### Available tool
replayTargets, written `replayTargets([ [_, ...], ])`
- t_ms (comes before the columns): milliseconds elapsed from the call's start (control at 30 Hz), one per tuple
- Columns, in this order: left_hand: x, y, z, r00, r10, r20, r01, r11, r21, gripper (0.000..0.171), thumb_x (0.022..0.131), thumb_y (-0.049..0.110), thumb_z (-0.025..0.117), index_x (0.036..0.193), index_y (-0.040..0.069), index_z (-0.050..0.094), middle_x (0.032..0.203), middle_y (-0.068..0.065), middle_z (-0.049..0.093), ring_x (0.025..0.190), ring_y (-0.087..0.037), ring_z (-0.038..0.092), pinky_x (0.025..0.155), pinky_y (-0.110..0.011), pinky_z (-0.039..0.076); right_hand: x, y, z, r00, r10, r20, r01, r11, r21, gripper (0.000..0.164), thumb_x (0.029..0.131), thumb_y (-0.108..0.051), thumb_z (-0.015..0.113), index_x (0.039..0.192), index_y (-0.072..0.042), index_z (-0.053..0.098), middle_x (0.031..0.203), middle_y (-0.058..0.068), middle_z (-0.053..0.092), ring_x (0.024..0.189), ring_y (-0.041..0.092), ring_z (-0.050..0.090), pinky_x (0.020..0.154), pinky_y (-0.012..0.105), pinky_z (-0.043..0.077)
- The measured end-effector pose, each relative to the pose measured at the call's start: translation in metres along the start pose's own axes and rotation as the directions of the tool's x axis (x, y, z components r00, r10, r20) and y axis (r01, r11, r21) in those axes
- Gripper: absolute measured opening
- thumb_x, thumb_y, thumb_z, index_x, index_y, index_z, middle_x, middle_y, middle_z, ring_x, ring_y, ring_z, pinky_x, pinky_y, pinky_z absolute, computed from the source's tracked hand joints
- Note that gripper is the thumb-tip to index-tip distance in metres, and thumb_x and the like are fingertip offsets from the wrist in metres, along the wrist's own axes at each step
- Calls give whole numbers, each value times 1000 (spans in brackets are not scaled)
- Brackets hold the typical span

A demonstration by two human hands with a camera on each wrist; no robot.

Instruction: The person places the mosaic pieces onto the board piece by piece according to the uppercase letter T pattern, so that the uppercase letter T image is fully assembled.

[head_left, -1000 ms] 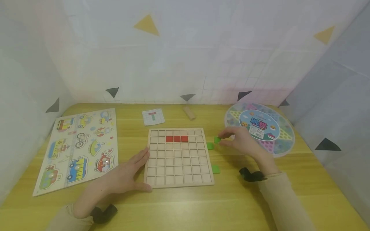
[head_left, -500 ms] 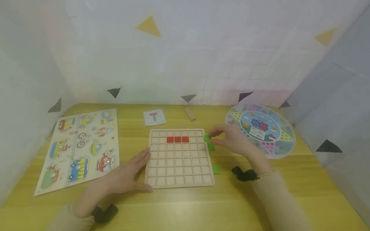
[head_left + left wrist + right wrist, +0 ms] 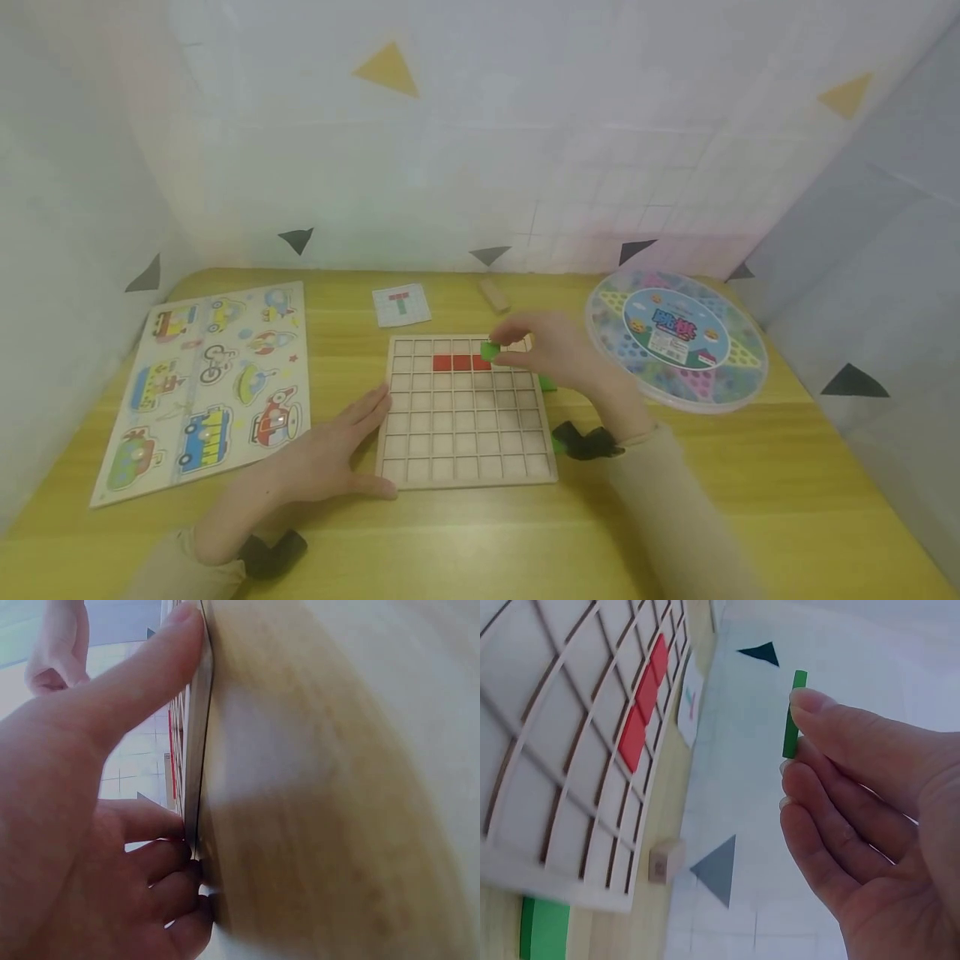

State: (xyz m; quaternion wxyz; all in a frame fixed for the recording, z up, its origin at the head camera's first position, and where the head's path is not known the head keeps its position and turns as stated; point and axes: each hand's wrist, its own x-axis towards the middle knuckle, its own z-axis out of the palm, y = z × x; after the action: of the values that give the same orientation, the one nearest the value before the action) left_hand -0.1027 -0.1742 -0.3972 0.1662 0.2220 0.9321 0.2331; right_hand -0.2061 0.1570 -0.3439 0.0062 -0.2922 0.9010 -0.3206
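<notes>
- Head view, centre: right hand (image 3: 558, 354) pinches green tile (image 3: 490, 351); I'd square it before lowering.
- Lower left: spread left hand (image 3: 330, 454) touches grid board's (image 3: 465, 423) left edge.

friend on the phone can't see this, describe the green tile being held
On the table, find the gridded board and its three red tiles. At their right end in the head view, the right hand pinches the green tile. It alone is held; other green tiles lie at the board's right edge.
</notes>
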Motion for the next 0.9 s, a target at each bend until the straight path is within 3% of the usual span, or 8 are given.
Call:
replayTargets([
  [267,0,1,0,1000,10,1,-10,1000,-8,118,73,76,68,161,12,19,169,-3,6,153,-35,17,118,-55,30,7,-7,9,998,-62,-3,62,998,25,25,82,-13,83,105,-7,76,102,4,76,95,23,70,88,45,57],
  [467,0,1,1,1000,7,-4,-7,1000,1,119,73,77,68,161,12,19,169,-3,6,152,-35,18,117,-55,31,12,0,19,999,-53,10,53,999,13,25,80,-16,85,103,-9,76,101,1,76,93,16,70,88,41,58],
  [900,0,0,0,1000,6,-2,-6,1000,10,119,74,76,68,161,11,19,169,-4,6,152,-36,20,116,-55,33,16,-4,41,997,-5,73,2,999,47,24,83,-13,82,106,-9,75,103,1,75,98,24,70,89,43,57],
])
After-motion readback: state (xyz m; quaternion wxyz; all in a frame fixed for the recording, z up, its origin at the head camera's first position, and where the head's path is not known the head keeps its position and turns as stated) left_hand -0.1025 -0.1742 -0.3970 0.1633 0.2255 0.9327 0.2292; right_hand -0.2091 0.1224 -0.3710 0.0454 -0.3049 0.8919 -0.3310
